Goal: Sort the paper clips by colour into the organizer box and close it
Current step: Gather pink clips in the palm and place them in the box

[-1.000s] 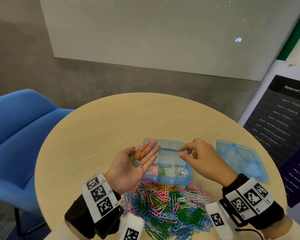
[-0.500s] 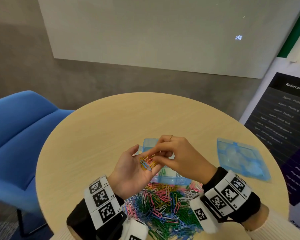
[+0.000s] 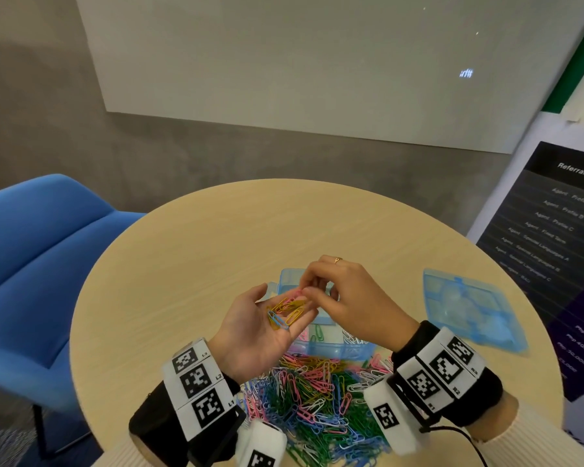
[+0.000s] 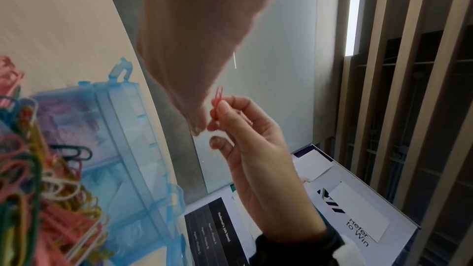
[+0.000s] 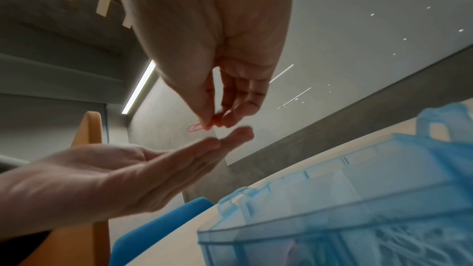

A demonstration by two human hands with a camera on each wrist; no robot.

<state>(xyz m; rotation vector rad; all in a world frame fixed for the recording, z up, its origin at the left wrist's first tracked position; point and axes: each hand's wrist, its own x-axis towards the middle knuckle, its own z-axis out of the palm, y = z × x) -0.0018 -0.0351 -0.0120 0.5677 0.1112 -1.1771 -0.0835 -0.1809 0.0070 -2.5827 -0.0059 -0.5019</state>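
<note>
1. The right hand (image 3: pixel 348 298) has just come over and now pinches one pink clip (image 4: pixel 217 101) from the flat, loose left hand (image 3: pixel 260 328)
2. Yellow clips (image 3: pixel 289 310) wait there; the pink one goes next into the organizer box (image 3: pixel 331 348) below

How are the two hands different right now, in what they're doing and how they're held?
The left hand lies palm up with fingers fairly straight, cradling a few yellow and blue clips; the right hand is turned palm down, fingers curled. The left hand carries several clips loose on its palm, while the right hand pinches one pink clip between its fingertips. Both hover above the blue box and wear marked wristbands.
</note>
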